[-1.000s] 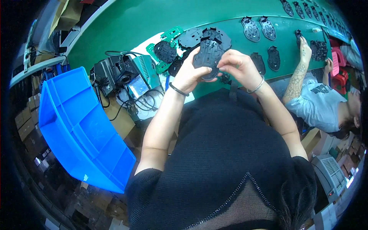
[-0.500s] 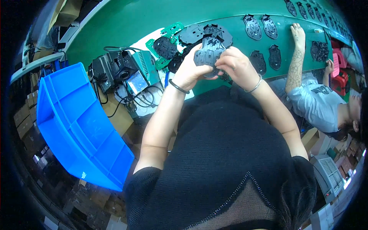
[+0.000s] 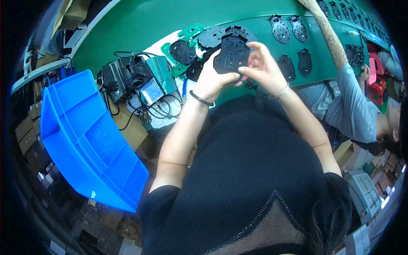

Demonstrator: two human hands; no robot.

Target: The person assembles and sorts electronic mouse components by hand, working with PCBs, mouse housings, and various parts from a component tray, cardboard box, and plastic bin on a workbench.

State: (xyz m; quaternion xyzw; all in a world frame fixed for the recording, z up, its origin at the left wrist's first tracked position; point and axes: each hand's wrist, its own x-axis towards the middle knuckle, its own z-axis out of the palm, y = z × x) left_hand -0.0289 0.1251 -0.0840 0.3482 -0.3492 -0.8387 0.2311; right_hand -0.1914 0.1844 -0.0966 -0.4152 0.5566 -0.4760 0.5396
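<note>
My left hand (image 3: 209,80) grips a black plastic mouse base (image 3: 231,55) by its left and lower edges, thumb across the near end. My right hand (image 3: 265,70) is curled at the part's right side, its thumb pressing the lower right corner; some of its fingertips are hidden behind the part. Recesses and ridges show on the part's upturned face. Just beyond and left of my hands lie more black plastic shells (image 3: 182,52) and green circuit boards (image 3: 190,31). To the right, two similar bases (image 3: 286,68) (image 3: 304,62) rest on the green tabletop (image 3: 263,49).
Left of my arms stand a black and green bench device (image 3: 159,74) with looped cables and a tilted blue plastic bin (image 3: 93,140). Rows of mouse bases (image 3: 280,29) line the far right. A co-worker's arm (image 3: 329,36) stretches across the table there.
My right hand has opened out from a pinch over the base to a hold at its right edge. The base has tilted slightly. The co-worker's arm has reached farther across the table.
</note>
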